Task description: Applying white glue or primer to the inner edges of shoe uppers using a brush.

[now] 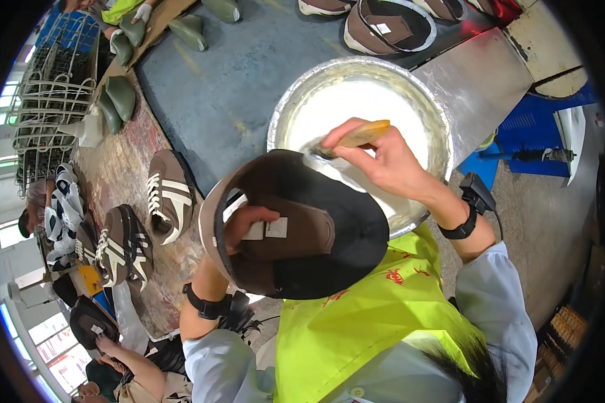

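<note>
Busy shoe workshop bench (202,101), blue-grey and worn, with 3 finished brown-and-white sneakers (169,193) lying off to the left; the left hand (245,225) is tucked inside a brown and black shoe upper (302,235), fingers curled to hold it open side up; the right hand (376,158) pinches a wooden-handled brush (356,136), bristles at the upper's rim just over the metal basin of white glue (356,107) — I'd say keep strokes thin and even along the edge, and the upper steady.
</note>
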Demonstrator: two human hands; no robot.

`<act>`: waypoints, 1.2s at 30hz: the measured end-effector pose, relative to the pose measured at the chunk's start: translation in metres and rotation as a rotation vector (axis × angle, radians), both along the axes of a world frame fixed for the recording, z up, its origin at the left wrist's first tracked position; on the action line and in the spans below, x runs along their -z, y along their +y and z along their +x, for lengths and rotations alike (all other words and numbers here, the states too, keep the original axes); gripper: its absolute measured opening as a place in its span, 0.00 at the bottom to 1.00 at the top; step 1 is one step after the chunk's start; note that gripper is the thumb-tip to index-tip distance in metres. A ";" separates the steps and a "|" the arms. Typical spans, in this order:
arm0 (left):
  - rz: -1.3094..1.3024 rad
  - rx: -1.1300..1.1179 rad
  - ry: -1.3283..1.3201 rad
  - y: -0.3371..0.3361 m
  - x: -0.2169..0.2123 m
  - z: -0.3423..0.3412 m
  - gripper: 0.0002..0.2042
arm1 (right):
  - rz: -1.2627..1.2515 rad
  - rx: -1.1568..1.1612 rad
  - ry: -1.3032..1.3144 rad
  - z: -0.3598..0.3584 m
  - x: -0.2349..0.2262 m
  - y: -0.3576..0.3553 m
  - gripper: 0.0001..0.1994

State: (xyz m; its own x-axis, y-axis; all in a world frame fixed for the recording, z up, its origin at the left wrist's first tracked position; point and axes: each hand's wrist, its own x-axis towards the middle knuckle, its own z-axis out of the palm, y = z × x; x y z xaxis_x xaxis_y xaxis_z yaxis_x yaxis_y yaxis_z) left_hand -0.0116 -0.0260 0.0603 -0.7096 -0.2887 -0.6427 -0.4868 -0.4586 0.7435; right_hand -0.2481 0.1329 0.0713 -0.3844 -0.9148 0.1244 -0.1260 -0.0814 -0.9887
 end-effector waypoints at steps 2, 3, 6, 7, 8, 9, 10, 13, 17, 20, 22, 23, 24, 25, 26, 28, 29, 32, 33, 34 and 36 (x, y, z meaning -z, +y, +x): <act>-0.420 0.276 0.358 0.004 0.001 0.004 0.08 | -0.056 -0.003 0.060 0.001 -0.006 -0.009 0.06; -0.417 0.278 0.356 0.002 0.000 0.001 0.08 | -0.115 -0.009 0.123 0.000 -0.008 -0.012 0.06; -0.041 0.168 -0.080 -0.013 -0.006 -0.003 0.08 | -0.085 -0.017 0.269 -0.008 -0.008 -0.009 0.05; -0.406 0.264 0.181 -0.023 -0.002 0.005 0.08 | -0.041 -0.013 0.343 -0.013 -0.006 -0.004 0.05; -0.770 0.351 0.447 -0.027 -0.001 0.012 0.08 | -0.003 0.003 0.325 -0.014 0.000 0.003 0.06; -0.771 0.349 0.447 -0.027 -0.002 0.017 0.08 | -0.004 0.001 0.326 -0.014 0.005 0.010 0.06; -0.559 0.117 0.347 -0.025 -0.005 0.023 0.08 | 0.051 0.045 0.264 -0.013 0.010 0.017 0.06; -0.500 -0.124 0.137 -0.002 -0.037 0.012 0.10 | 0.086 0.182 0.128 0.003 0.030 0.031 0.07; -1.450 0.181 0.265 0.013 -0.035 0.029 0.23 | 0.149 0.402 -0.179 0.029 0.038 0.031 0.08; -1.070 -0.207 -0.101 0.043 -0.034 0.013 0.29 | 0.287 0.514 -0.387 0.036 0.042 0.028 0.09; -1.394 -0.048 -0.090 0.046 -0.018 0.025 0.30 | 0.298 0.433 -0.650 0.037 0.043 0.027 0.10; -1.710 0.116 -0.076 0.046 -0.007 0.031 0.31 | 0.297 0.432 -0.651 0.037 0.041 0.026 0.10; -1.484 -0.010 -0.036 0.042 0.005 0.031 0.31 | 0.320 0.391 -0.670 0.037 0.037 0.026 0.10; -1.486 -0.005 -0.034 0.039 0.022 0.038 0.31 | 0.342 0.355 -0.692 0.036 0.034 0.027 0.10; -1.617 0.004 -0.061 0.036 0.040 0.051 0.28 | 0.340 0.356 -0.693 0.035 0.030 0.027 0.10; -1.404 -0.325 -0.237 0.049 0.056 0.050 0.19 | 0.280 0.362 -0.550 0.033 0.022 0.028 0.09; -0.803 -0.471 -0.231 0.051 0.021 0.028 0.17 | 0.277 0.358 -0.552 0.034 0.017 0.027 0.09; -1.904 0.046 0.431 0.043 0.004 0.005 0.13 | 0.084 0.380 -0.411 0.033 -0.003 0.029 0.08; -1.252 -0.087 0.087 0.039 0.078 0.043 0.14 | 0.079 0.380 -0.411 0.036 -0.001 0.027 0.08; -0.938 -0.196 0.113 0.047 0.074 0.048 0.13 | 0.056 0.355 -0.377 0.040 0.005 0.024 0.08; -0.112 -0.591 0.306 0.062 0.056 0.029 0.12 | 0.012 0.392 -0.323 0.041 0.024 0.020 0.08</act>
